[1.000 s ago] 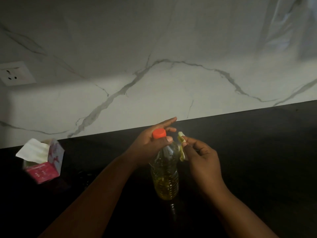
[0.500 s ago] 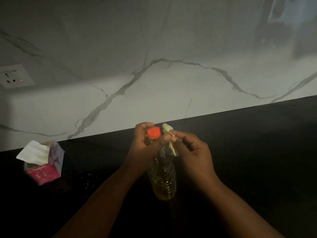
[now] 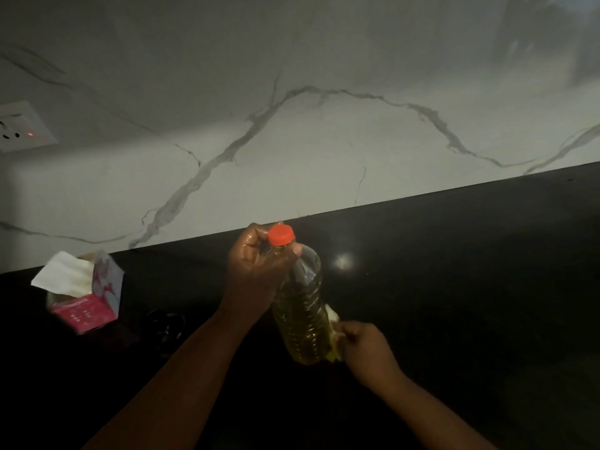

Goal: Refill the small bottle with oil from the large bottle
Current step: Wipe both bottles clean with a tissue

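Note:
A clear plastic bottle (image 3: 300, 316) of yellow oil with an orange cap (image 3: 281, 234) stands in the middle of the dark counter. My left hand (image 3: 256, 274) grips its neck just below the cap. My right hand (image 3: 363, 345) holds a crumpled, oil-stained tissue (image 3: 332, 332) pressed against the lower right side of the bottle. No second bottle shows in this dim view.
A pink tissue box (image 3: 87, 300) with a white sheet sticking out sits at the left on the black counter (image 3: 454, 287). A small dark object (image 3: 165, 323) lies just right of the box. A white marble wall with a socket (image 3: 22, 125) rises behind.
My right hand has slid the tissue from the bottle's neck down to its lower side. My left hand has closed round the neck, and the view has moved closer.

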